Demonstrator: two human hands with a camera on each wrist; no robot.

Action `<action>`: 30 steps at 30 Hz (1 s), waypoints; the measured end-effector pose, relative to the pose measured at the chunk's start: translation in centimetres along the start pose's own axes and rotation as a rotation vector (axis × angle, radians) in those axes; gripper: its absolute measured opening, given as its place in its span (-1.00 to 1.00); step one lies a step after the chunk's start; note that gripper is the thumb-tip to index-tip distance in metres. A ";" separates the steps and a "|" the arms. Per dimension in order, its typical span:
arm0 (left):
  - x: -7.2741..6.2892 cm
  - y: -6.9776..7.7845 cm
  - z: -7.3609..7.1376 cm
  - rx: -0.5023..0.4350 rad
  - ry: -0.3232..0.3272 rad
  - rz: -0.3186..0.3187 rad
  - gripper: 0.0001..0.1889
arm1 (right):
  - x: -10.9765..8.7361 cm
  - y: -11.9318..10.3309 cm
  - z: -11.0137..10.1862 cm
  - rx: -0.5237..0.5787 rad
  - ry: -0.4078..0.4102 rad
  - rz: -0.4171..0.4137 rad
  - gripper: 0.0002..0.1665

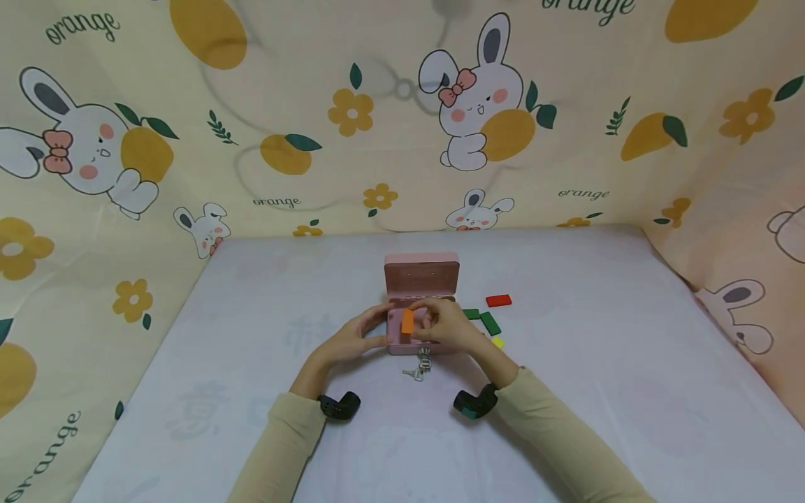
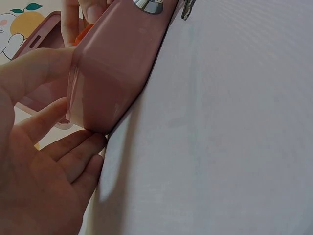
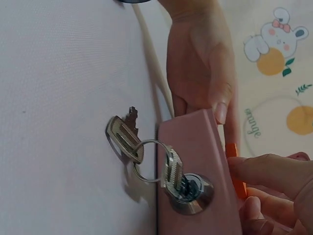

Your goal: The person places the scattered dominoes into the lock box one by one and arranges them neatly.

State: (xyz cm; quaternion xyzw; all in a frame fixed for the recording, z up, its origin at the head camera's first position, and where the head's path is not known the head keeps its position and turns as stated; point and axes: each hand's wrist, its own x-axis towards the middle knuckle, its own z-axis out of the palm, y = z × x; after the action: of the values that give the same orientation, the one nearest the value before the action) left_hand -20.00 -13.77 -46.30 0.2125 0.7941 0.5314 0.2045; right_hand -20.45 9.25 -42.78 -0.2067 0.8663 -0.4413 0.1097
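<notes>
Hanging beyond both hands, a patterned cloth (image 1: 390, 42) reads "orange" in script. Between the hands stands an open pink box (image 1: 422, 276). Left hand (image 1: 352, 340): fingers extended, touching the box's end. Right hand (image 1: 454, 326): pinching an orange block (image 1: 407, 321) at the box's mouth. Red block (image 1: 499, 300): right of that hand. Keys (image 3: 126, 139): nearer than that hand, one in the lock (image 3: 198, 200).
</notes>
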 end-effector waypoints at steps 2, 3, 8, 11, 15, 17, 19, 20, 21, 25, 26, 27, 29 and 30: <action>0.0 0.0 0.0 -0.005 -0.002 -0.008 -0.30 | 0.1 0.1 0.2 -0.002 -0.001 -0.012 -0.49; 0.0 0.0 0.0 -0.007 -0.002 -0.010 -0.29 | 0.2 0.1 0.3 -0.008 -0.002 -0.014 -0.49; 0.0 -0.2 0.0 -0.021 -0.003 0.012 -0.28 | 0.5 0.4 1.0 -0.039 -0.004 -0.004 -0.50; 0.0 -0.2 0.0 -0.026 -0.005 0.029 -0.29 | 0.8 0.4 1.4 -0.042 -0.010 0.009 -0.49; 0.0 -0.1 0.0 -0.025 -0.004 0.030 -0.28 | 0.9 0.3 1.6 -0.045 -0.015 0.018 -0.48; 0.0 -0.1 0.0 -0.025 -0.002 0.023 -0.28 | 1.0 0.3 1.7 -0.059 -0.011 0.008 -0.48; 0.0 -0.1 0.0 -0.027 -0.002 0.016 -0.28 | 1.1 0.3 1.8 -0.071 -0.008 0.004 -0.48; 0.0 -0.1 0.0 -0.026 -0.002 0.011 -0.27 | 1.1 0.3 1.9 -0.076 -0.006 0.005 -0.48; 0.0 -0.1 0.0 -0.027 -0.003 0.008 -0.27 | 1.1 0.3 1.9 -0.080 -0.008 0.010 -0.48; 0.0 -0.1 0.0 -0.026 -0.004 0.003 -0.27 | 1.4 0.2 2.1 -0.093 -0.010 0.035 -0.47; 0.0 -0.1 0.0 -0.024 -0.004 0.004 -0.27 | 1.4 0.2 2.1 -0.099 -0.009 0.041 -0.47; 0.0 -0.1 0.0 -0.023 -0.004 0.005 -0.28 | 1.5 0.2 2.1 -0.100 -0.009 0.045 -0.47; 0.0 -0.1 0.0 -0.019 -0.002 0.008 -0.28 | 1.6 0.2 2.2 -0.112 -0.007 0.050 -0.46; 0.0 -0.1 0.0 -0.017 -0.002 0.008 -0.28 | 1.7 0.2 2.2 -0.116 -0.006 0.053 -0.46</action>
State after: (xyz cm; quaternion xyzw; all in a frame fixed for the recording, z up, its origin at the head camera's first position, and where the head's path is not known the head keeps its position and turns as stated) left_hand -20.03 -13.82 -46.37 0.2144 0.7886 0.5386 0.2049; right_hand -21.18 7.04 -44.23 -0.1910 0.8953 -0.3865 0.1120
